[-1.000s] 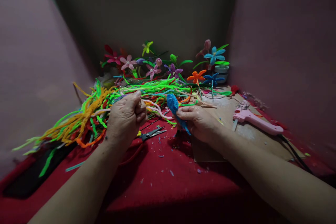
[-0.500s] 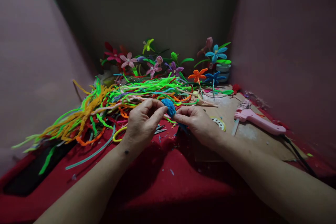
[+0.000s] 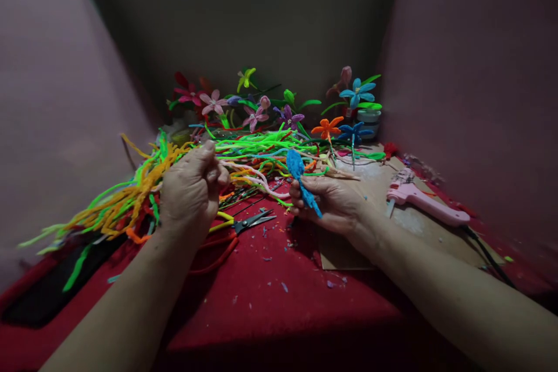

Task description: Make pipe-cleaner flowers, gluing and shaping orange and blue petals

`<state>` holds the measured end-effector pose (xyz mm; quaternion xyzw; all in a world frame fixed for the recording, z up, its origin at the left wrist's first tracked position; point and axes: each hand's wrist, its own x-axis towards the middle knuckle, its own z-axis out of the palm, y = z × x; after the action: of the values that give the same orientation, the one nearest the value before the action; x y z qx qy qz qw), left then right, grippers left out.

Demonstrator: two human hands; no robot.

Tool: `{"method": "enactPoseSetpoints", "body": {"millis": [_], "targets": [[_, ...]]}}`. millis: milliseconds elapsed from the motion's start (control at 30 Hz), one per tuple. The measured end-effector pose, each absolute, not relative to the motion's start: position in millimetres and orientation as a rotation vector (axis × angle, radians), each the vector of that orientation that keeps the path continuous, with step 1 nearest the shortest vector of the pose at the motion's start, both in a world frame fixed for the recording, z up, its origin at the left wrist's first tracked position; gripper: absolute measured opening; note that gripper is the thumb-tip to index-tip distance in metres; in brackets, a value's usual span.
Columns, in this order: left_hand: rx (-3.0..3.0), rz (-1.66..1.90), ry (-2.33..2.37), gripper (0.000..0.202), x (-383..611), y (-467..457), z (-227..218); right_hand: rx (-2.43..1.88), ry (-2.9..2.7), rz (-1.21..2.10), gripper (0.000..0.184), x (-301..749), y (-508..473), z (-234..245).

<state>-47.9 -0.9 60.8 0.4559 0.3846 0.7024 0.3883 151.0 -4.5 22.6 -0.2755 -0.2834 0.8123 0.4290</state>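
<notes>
My right hand (image 3: 333, 200) pinches a blue pipe-cleaner flower bud (image 3: 295, 164), its rounded head up and its twisted tail slanting down across my fingers. To the left, my left hand (image 3: 192, 183) is raised with its fingers curled in, in front of a heap of coloured pipe cleaners (image 3: 257, 144); whatever its fingers may hold is hidden. Scissors with yellow and red handles (image 3: 248, 222) lie with blades a little apart on the red cloth, beside my left wrist, which covers part of the handles.
A pink hot glue gun (image 3: 429, 203) lies on a cardboard sheet (image 3: 349, 253) at the right, its cord running off toward the front. Finished pipe-cleaner flowers (image 3: 288, 116) stand along the back. A black flat object (image 3: 39, 296) is at the left edge. Scraps dot the red cloth (image 3: 261, 302).
My left hand has let go of the blue bud and moved left toward the pipe cleaners. My right hand keeps the bud, now turned so its tail shows. More of the scissors is uncovered.
</notes>
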Motion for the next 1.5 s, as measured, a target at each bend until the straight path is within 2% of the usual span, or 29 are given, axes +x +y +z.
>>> {"method": "enactPoseSetpoints", "body": {"millis": [100,267,600,767,1067,1133,1267,1500], "targets": [[1.2,1.686,1.028,0.013,-40.0,-5.5,57.8,-0.663,-0.707,2.056,0.025,152.2,-4.1,22.3],[1.232,1.599,0.996,0.016,-31.9,-8.4,53.1,-0.583,-0.698,2.1,0.028,153.5,-3.1,23.0],[1.465,1.482,0.976,0.014,-31.4,-10.5,41.4,-0.231,-0.812,2.12,0.014,159.0,-8.4,27.8],[1.486,1.49,0.977,0.01,-28.5,-11.4,40.7,-0.21,-0.844,2.111,0.013,157.7,-11.2,30.9],[1.41,1.396,1.078,0.01,-25.8,-18.6,48.6,-0.284,-0.9,2.001,0.012,161.5,-9.9,32.1],[1.42,1.386,1.118,0.017,-26.8,-18.1,48.6,-0.257,-0.895,1.96,0.013,164.3,-8.5,33.5],[1.366,1.385,1.081,0.026,-27.5,-14.9,45.3,-0.334,-0.937,1.824,0.017,169.7,-5.5,37.5],[1.354,1.469,1.021,0.026,-31.8,-8.2,42.0,-0.464,-1.055,1.549,0.019,181.4,2.4,43.8]]}}
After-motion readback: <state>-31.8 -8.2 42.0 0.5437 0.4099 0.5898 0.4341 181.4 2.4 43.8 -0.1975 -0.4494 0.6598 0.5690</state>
